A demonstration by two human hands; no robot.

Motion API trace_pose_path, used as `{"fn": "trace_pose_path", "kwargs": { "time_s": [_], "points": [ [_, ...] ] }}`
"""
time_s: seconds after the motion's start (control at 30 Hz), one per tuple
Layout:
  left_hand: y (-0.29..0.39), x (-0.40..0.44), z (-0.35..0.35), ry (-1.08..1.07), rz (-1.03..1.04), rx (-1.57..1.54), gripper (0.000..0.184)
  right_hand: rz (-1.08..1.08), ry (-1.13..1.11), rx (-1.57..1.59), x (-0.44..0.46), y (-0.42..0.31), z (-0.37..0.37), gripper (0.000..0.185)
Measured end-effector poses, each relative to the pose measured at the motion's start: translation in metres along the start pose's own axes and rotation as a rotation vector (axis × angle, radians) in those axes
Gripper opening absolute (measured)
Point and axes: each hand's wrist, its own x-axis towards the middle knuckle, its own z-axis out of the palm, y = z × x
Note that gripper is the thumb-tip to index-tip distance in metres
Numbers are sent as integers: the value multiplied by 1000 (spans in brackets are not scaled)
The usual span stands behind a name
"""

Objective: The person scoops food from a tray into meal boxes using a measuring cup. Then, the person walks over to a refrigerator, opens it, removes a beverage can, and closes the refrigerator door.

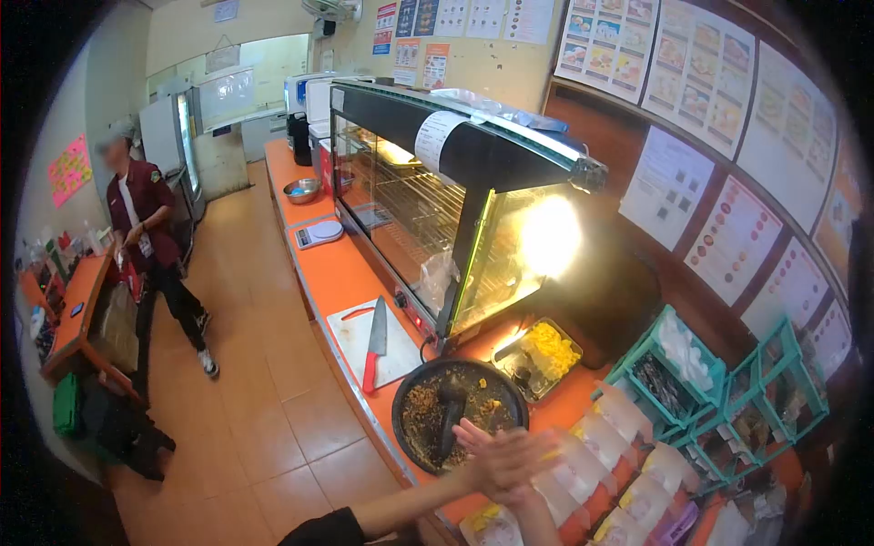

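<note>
My left hand [517,462] reaches in from the left and lies across my right hand [472,439], palms meeting, above the near rim of a wide black stone mortar [405,441]. Fingers of both look stretched out, the left ones blurred by motion; nothing shows held in either. Partly covered by the left hand, my right hand shows mainly fingertips and wrist. A dark pestle [449,409] rests inside the mortar among brown crumbs and yellow bits. Just right of my hands stand rows of paper-wrapped food packs [583,464].
A red-handled knife [374,350] lies on a white cutting board [346,332]. Behind the mortar are a tray of yellow food [549,350] and a lit glass warmer [401,200]. Teal baskets [678,364] stand right; a scale [319,234] and metal bowl [302,190] sit farther back. A person [146,218] stands left.
</note>
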Motion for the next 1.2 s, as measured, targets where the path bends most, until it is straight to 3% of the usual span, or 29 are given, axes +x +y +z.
{"fn": "trace_pose_path", "kwargs": {
  "time_s": [0.07, 0.1, 0.17, 0.2, 0.23, 0.3, 0.33, 0.4, 0.5, 0.57, 0.63, 0.7, 0.77, 0.8, 0.83, 0.87, 0.9, 0.93, 1.0, 1.03, 1.07, 1.1, 1.13, 1.17, 1.2],
  "points": [
    [-6, -14, -31, 64, -77, 79, 54, -111, 352, -159, -13, 39, 13, 62],
    [-9, -12, -58, 85, -117, 196, 56, -102, 353, -159, -22, 37, 42, 62],
    [-20, -37, -74, 168, -372, 199, 55, -157, 221, -520, -42, 22, 99, 60],
    [-25, -48, -75, 201, -458, 202, 55, -286, 79, -573, -43, 22, 111, 59],
    [-24, -56, -68, 632, -777, -287, 58, -283, 65, -579, -42, 29, 120, 59],
    [-24, -96, -45, 1058, -1048, -802, 60, -624, 24, -982, -31, 49, 136, 55],
    [-21, -132, -23, 897, -951, -1421, 70, -727, 134, -1249, -18, 62, 134, 58],
    [1, -140, -34, 666, -788, -2010, 80, -765, 171, -1389, -12, 68, 138, 62],
    [59, -102, -90, 601, -877, -1917, 79, -863, 203, -1601, 3, 79, 138, 71],
    [97, -80, -124, 1051, -964, -2125, 75, -919, 278, -1652, 14, 78, 144, 67],
    [117, -53, -165, 724, -1115, -1443, 71, -909, 393, -1679, 36, 72, 151, 69],
    [114, -48, -175, 700, -1051, -1328, 70, -860, 663, -1420, 58, 61, 159, 78],
    [104, -40, -184, 717, -611, -885, 66, -884, 706, -1283, 86, 76, 176, 77],
    [92, -44, -197, 710, -496, -778, 64, -1095, 172, -674, 101, 101, 190, 68],
    [80, -48, -211, 710, -381, -673, 63, -1164, -79, -354, 116, 110, 201, 64],
    [58, -67, -238, 341, -353, -197, 62, -1184, -351, -41, 130, 119, 211, 60],
    [36, -83, -261, -32, -302, 276, 61, -964, -260, -86, 144, 120, 222, 59],
    [19, -96, -271, 132, -322, 357, 55, -746, -174, -130, 159, 119, 232, 59],
    [-24, -122, -320, 181, -224, 418, 51, -304, 7, -198, 186, 117, 254, 58],
    [-42, -137, -340, 171, -219, 410, 51, -201, 58, -204, 199, 116, 265, 58],
    [-59, -147, -361, 259, -350, 431, 53, -97, 107, -204, 212, 115, 277, 58],
    [-76, -153, -378, 343, -477, 449, 56, -112, 7, -345, 228, 108, 289, 56],
    [-96, -155, -386, 327, -459, 437, 56, -130, -89, -491, 246, 104, 298, 55],
    [-114, -148, -391, 675, -584, 82, 59, -154, -74, -488, 268, 104, 300, 55],
    [-132, -143, -397, 1005, -702, -299, 63, -310, -133, -569, 292, 107, 300, 55]
  ]
}}
